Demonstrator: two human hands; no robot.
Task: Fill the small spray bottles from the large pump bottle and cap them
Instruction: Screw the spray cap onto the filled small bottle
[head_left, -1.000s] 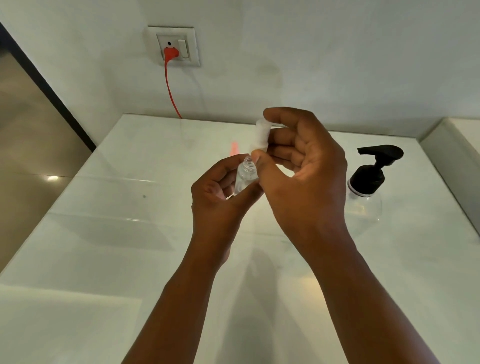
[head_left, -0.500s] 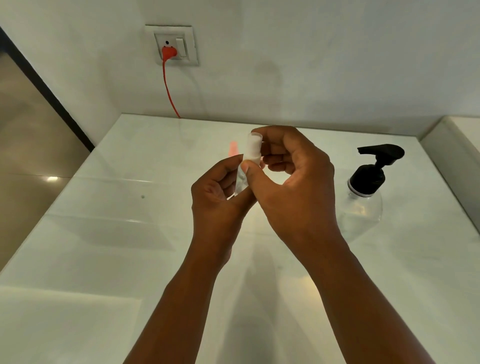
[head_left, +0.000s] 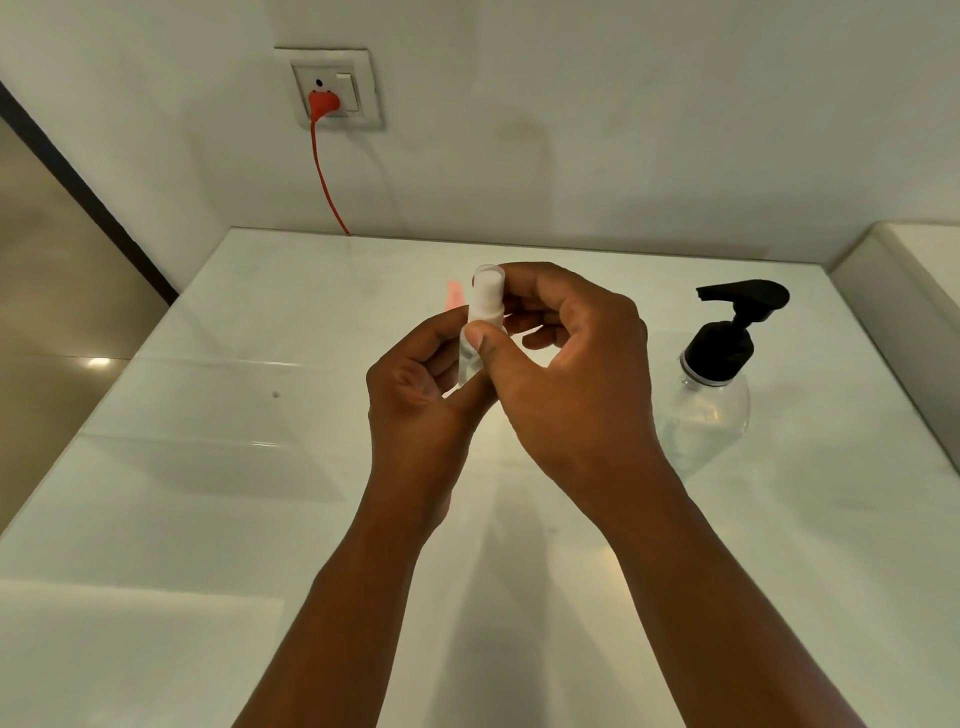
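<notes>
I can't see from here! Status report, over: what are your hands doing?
Left hand grips small clear spray bottle. Right hand pinches its white cap. Nothing in the way.

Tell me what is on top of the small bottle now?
A white cap sits on the small bottle, pinched by the right hand. The left hand covers the bottle's lower part.

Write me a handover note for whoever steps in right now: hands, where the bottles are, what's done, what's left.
Left hand: grips the small spray bottle by its lower body, above the table.
Right hand: pinches the white spray cap, which sits on the bottle's neck.
Large pump bottle: stands upright on the table to the right, untouched.
Done: cap is on the neck; fill level not readable.
Left: confirm the cap is tight, set the bottle down. No other small bottles are in view.
</notes>
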